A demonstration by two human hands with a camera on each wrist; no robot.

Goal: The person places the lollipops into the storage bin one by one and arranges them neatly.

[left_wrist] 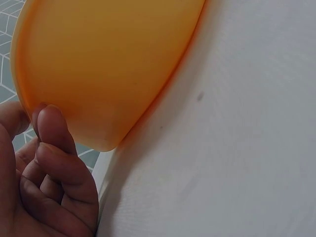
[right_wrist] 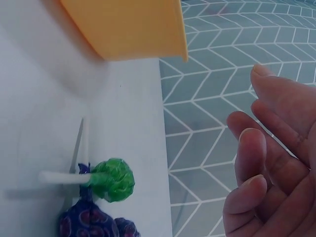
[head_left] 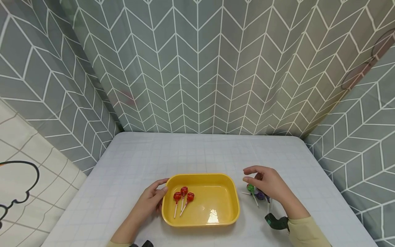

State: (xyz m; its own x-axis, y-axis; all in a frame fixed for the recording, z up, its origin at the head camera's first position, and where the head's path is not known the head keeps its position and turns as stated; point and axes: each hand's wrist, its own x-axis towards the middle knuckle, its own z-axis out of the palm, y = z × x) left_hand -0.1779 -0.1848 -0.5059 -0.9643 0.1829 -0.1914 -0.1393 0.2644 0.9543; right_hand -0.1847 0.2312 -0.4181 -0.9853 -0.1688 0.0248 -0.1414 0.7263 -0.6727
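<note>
Three red-wrapped lollipops (head_left: 184, 190) lie in the left part of a yellow tray (head_left: 213, 202), their white sticks toward the near side. My left hand (head_left: 150, 199) holds the tray's left rim between thumb and curled fingers; in the left wrist view the fingertips (left_wrist: 52, 123) touch the outer wall. To the right of the tray, my right hand (head_left: 268, 181) hovers over loose lollipops with its fingers loosely bent and nothing between them. Below it are a green lollipop (right_wrist: 113, 180) and purple ones (right_wrist: 89, 222), partly hidden by the hand in the head view.
A white table (head_left: 197, 151) with a faint grid carries everything. Grey curtains (head_left: 197, 68) with a white chevron pattern hang behind it and at both sides. A dark band (head_left: 276, 222) is on the right wrist.
</note>
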